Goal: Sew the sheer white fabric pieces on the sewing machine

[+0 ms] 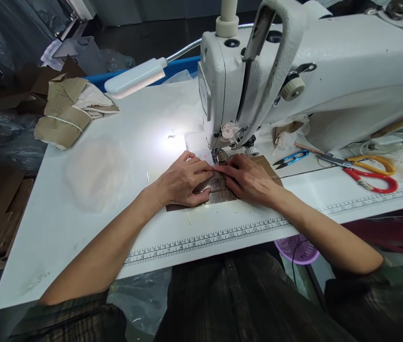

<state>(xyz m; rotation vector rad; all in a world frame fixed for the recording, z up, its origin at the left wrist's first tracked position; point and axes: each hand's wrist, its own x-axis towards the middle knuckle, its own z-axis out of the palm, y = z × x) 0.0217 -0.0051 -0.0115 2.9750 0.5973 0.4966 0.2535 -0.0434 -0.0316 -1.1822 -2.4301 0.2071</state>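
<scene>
At the near edge of the white surface (91, 199) a printed ruler strip (208, 237) runs along the border, and the two forearms cross over it toward the sewing machine (330, 76). In front of the machine's needle lies a brown piece of material (219, 190) with a fine grid pattern, flat on the surface. The left hand (182, 180) rests on the left part of this piece, fingers stretched and close together, pressing down and not closed around anything. The right hand (249, 179) lies flat on the right part in the same way, and the fingertips of both hands nearly meet just before the presser foot (220, 156). So the piece is held between the palms and the surface, directly below the machine head. Left of the machine the surface is bare and wide up to its left edge. Right of the machine head, under the arm, lie blue thread snips (292, 158) and further right big scissors with red and yellow handles (369, 171), both well apart from the hands. Behind the bare area, far left of the machine, a bundle of brown pieces (68, 111) tied with a band lies at the surface's far edge, and a white lamp (135, 78) on a flexible neck hangs beside the machine head.
</scene>
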